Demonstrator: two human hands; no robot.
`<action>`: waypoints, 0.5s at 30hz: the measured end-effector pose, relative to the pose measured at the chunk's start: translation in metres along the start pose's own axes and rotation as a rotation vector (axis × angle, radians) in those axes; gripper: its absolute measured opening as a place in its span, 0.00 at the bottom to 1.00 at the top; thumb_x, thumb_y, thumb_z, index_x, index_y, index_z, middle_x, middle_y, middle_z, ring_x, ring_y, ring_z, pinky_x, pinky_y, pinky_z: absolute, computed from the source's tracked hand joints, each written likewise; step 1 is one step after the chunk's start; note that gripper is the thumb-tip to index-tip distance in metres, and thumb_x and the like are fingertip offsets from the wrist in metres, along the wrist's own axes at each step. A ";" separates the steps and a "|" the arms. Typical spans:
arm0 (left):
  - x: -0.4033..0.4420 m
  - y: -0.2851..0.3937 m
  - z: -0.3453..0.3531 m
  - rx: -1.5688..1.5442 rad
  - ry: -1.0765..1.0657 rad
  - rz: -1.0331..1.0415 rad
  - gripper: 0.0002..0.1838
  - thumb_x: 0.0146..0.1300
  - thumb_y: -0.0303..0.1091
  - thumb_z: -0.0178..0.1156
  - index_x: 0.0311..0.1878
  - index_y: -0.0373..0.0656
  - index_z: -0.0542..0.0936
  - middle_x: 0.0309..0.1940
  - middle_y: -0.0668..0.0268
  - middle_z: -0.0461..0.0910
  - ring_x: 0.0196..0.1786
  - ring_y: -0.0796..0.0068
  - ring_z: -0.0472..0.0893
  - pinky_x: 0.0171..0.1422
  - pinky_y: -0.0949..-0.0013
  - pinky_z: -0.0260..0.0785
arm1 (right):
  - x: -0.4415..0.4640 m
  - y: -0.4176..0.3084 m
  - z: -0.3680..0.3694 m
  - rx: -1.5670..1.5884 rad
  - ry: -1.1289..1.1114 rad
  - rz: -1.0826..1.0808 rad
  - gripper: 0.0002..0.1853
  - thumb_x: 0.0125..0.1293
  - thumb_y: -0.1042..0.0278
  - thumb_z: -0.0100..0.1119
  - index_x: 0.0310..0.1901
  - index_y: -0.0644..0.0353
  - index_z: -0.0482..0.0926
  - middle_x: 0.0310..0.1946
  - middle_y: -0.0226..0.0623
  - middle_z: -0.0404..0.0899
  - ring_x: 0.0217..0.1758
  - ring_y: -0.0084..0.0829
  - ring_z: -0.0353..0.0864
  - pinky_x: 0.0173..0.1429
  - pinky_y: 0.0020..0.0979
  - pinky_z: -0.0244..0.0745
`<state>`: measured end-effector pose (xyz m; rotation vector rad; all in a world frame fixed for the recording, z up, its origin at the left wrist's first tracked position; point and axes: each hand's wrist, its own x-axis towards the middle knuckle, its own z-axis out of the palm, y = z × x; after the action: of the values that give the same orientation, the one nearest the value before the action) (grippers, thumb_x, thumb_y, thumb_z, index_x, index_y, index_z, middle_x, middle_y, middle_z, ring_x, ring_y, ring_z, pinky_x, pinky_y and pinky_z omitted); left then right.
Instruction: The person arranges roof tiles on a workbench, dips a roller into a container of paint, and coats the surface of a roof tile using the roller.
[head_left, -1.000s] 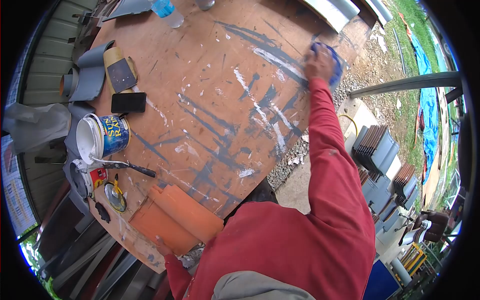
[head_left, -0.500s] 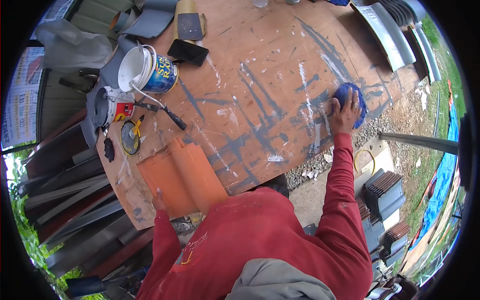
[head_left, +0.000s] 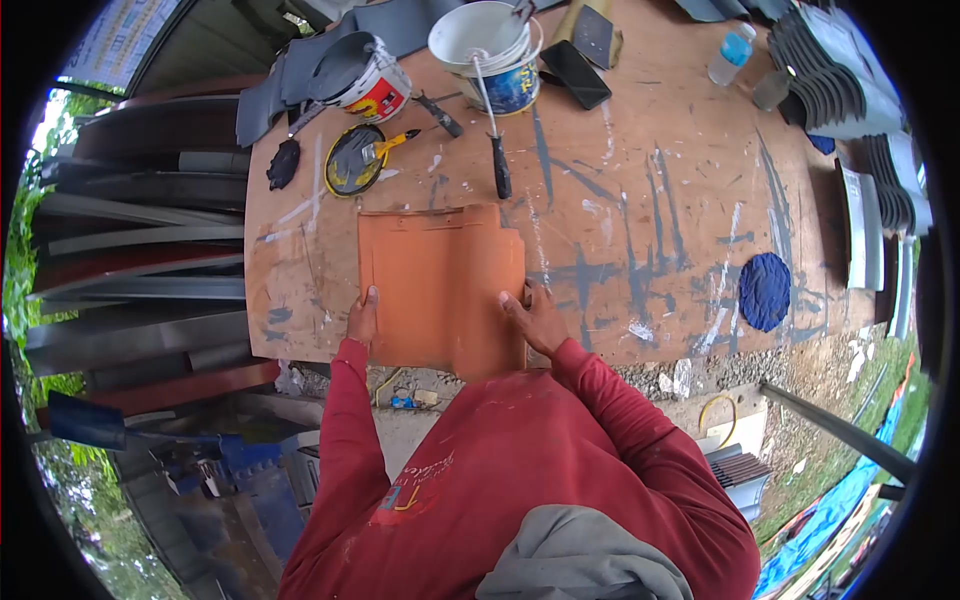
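An orange roof tile (head_left: 410,285) lies at the table's near edge, its raised roll along the right side. My left hand (head_left: 364,315) grips its left edge, thumb on top. On the opposite edge my right hand (head_left: 537,318) is closed, thumb over the face and fingers at the side. A crumpled dark blue cloth (head_left: 765,292) rests on the table well to the right of my right hand. Beyond the tile are a paint roller with a black handle (head_left: 501,168) and a yellow paintbrush (head_left: 392,144) lying across a paint-smeared lid (head_left: 350,172).
A paint-marked wooden table (head_left: 660,300) carries a red-and-white paint can (head_left: 378,95), a blue-labelled bucket (head_left: 512,88), a black phone (head_left: 577,75) and a water bottle (head_left: 731,55). Grey roof tiles (head_left: 835,75) are stacked at the right. Dark metal sheets (head_left: 150,240) fill the left side.
My right hand has let go of the blue cloth and moved left onto the tile's right edge. The tile now sits straighter before me, and the view has turned left.
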<state>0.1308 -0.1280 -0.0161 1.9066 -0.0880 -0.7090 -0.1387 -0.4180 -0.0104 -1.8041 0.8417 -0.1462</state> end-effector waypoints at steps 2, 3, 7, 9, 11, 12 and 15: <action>0.009 -0.008 -0.002 0.134 0.045 0.121 0.37 0.78 0.64 0.55 0.64 0.33 0.81 0.53 0.61 0.87 0.55 0.72 0.84 0.59 0.64 0.77 | 0.024 0.020 0.003 0.076 -0.152 0.064 0.49 0.69 0.29 0.63 0.70 0.73 0.70 0.53 0.57 0.83 0.59 0.52 0.84 0.65 0.44 0.77; 0.013 -0.012 -0.003 0.117 0.055 0.132 0.37 0.78 0.64 0.55 0.64 0.33 0.81 0.53 0.61 0.87 0.55 0.72 0.84 0.59 0.64 0.77 | 0.034 0.023 0.001 0.166 -0.291 0.150 0.53 0.65 0.27 0.66 0.70 0.75 0.69 0.57 0.57 0.81 0.59 0.49 0.84 0.64 0.42 0.78; 0.029 -0.031 -0.006 0.201 0.127 0.167 0.37 0.75 0.66 0.58 0.57 0.35 0.85 0.44 0.61 0.89 0.48 0.73 0.85 0.53 0.63 0.77 | 0.033 -0.010 0.002 0.533 -0.176 0.353 0.48 0.60 0.35 0.78 0.61 0.76 0.72 0.55 0.50 0.80 0.57 0.35 0.82 0.62 0.36 0.78; 0.026 -0.034 -0.003 0.144 0.116 0.172 0.36 0.74 0.66 0.60 0.55 0.35 0.86 0.41 0.62 0.89 0.45 0.73 0.85 0.50 0.63 0.77 | 0.032 -0.009 0.004 0.613 -0.166 0.391 0.47 0.59 0.37 0.79 0.61 0.75 0.72 0.54 0.50 0.81 0.57 0.36 0.82 0.61 0.37 0.78; 0.018 -0.022 -0.001 0.137 0.077 0.177 0.35 0.74 0.64 0.61 0.56 0.35 0.85 0.38 0.63 0.89 0.42 0.74 0.85 0.48 0.62 0.77 | 0.029 -0.009 0.003 0.715 -0.152 0.419 0.46 0.59 0.39 0.81 0.60 0.75 0.72 0.53 0.49 0.82 0.56 0.36 0.82 0.61 0.37 0.79; 0.014 -0.017 0.003 0.140 0.075 0.194 0.35 0.74 0.64 0.61 0.56 0.35 0.85 0.38 0.63 0.89 0.42 0.74 0.85 0.48 0.62 0.77 | 0.028 -0.006 0.005 0.701 -0.117 0.389 0.46 0.59 0.39 0.80 0.60 0.75 0.72 0.52 0.49 0.82 0.55 0.36 0.82 0.60 0.37 0.79; -0.011 -0.024 0.022 0.252 0.139 0.194 0.32 0.74 0.61 0.62 0.54 0.35 0.86 0.38 0.63 0.88 0.42 0.74 0.84 0.48 0.61 0.77 | 0.023 0.003 -0.001 0.776 -0.021 0.353 0.46 0.62 0.38 0.77 0.62 0.75 0.71 0.53 0.47 0.82 0.54 0.34 0.83 0.58 0.36 0.80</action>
<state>0.1051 -0.1312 -0.0377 2.1469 -0.2817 -0.4495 -0.1241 -0.4335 -0.0194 -0.9198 0.9115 -0.1914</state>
